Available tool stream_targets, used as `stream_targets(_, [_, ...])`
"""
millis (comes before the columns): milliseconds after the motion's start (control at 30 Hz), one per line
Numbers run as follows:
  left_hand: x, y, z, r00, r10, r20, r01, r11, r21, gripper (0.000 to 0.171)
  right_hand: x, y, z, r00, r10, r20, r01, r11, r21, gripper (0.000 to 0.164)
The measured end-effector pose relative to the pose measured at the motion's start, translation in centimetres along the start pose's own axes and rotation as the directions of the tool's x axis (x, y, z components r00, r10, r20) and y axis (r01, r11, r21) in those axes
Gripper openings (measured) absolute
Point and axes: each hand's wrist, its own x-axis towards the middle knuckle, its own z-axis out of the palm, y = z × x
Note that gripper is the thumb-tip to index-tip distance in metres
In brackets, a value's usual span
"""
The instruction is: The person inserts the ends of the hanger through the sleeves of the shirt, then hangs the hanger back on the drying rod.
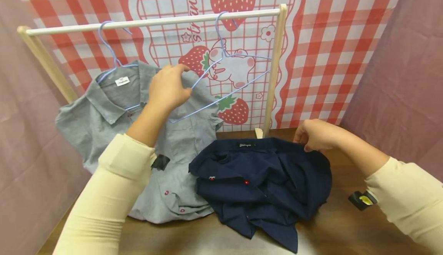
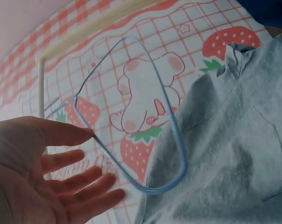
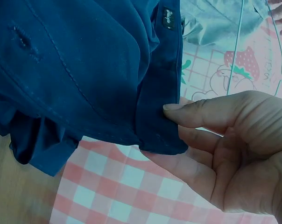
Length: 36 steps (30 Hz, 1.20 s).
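A navy shirt (image 1: 256, 185) with red buttons is held up at its collar. My right hand (image 1: 320, 134) pinches one end of that collar (image 3: 159, 107) between thumb and fingers. A thin blue wire hanger (image 1: 235, 89) hangs bare from the rack's rail. My left hand (image 1: 169, 85) is beside this hanger, its thumb tip at the wire and the other fingers spread loosely, not curled round it. Behind that hand a grey short-sleeved shirt (image 1: 187, 139) hangs on a second blue hanger (image 1: 110, 47).
A white rail (image 1: 155, 21) joins two wooden posts, the right post (image 1: 273, 74) standing just behind the navy shirt. A strawberry-print checked cloth (image 1: 325, 55) covers the back. Pinkish curtains (image 1: 27, 162) flank a brown wooden surface (image 1: 194, 235).
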Motion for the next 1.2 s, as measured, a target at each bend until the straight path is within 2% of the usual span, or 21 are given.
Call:
stream_targets(67, [0.3,-0.3,-0.1,0.997,0.010,0.073,-0.009,1.000,-0.007,0.057,0.0,-0.1,0.0,1.000,-0.002,-0.002,0.002,1.000,-0.004,0.023])
stream_targets(167, [0.6,-0.7,-0.3,0.984,0.040,0.174,-0.032,0.998,-0.050,0.056,0.0,-0.2,0.1,1.000,-0.004,-0.009,0.004,1.000,-0.011,0.022])
stream_targets(267, [0.8,-0.9,-0.3,0.972,0.059,0.227,-0.032,0.992,-0.118,0.055,0.0,-0.2,0.1,1.000,-0.003,-0.005,0.003,1.000,-0.016,0.022])
stream_targets(333, [0.9,-0.9,-0.3,0.968,0.069,0.241,-0.032,0.988,-0.153,0.053,0.0,-0.2,0.1,1.000,0.003,-0.001,-0.003,1.000,-0.017,0.022])
stream_targets(467, [1.1,-0.8,-0.2,0.968,0.114,0.222,-0.076,0.982,-0.173,0.047,-0.1,-0.1,0.2,1.000,0.005,0.003,-0.005,1.000,-0.020,0.023])
stream_targets(600, [1.0,-0.6,-0.4,0.972,0.152,0.182,-0.128,0.982,-0.136,0.041,0.0,0.0,0.4,1.000,-0.002,0.008,0.002,1.000,-0.019,0.024])
stream_targets(900, [0.5,-0.5,-1.1,0.989,0.125,0.075,-0.119,0.989,-0.087,0.037,-0.1,0.1,0.6,1.000,-0.006,0.016,0.007,1.000,-0.013,0.023])
stream_targets(1067, [0.1,-0.8,-1.8,0.989,0.146,-0.013,-0.147,0.987,-0.060,0.035,0.0,0.2,0.7,1.000,-0.001,0.003,0.001,1.000,-0.025,0.023])
stream_targets(1200, [-0.6,-1.3,-2.5,0.989,0.142,-0.030,-0.144,0.987,-0.064,0.035,0.0,0.3,0.7,1.000,-0.011,-0.015,0.011,0.999,-0.051,0.023])
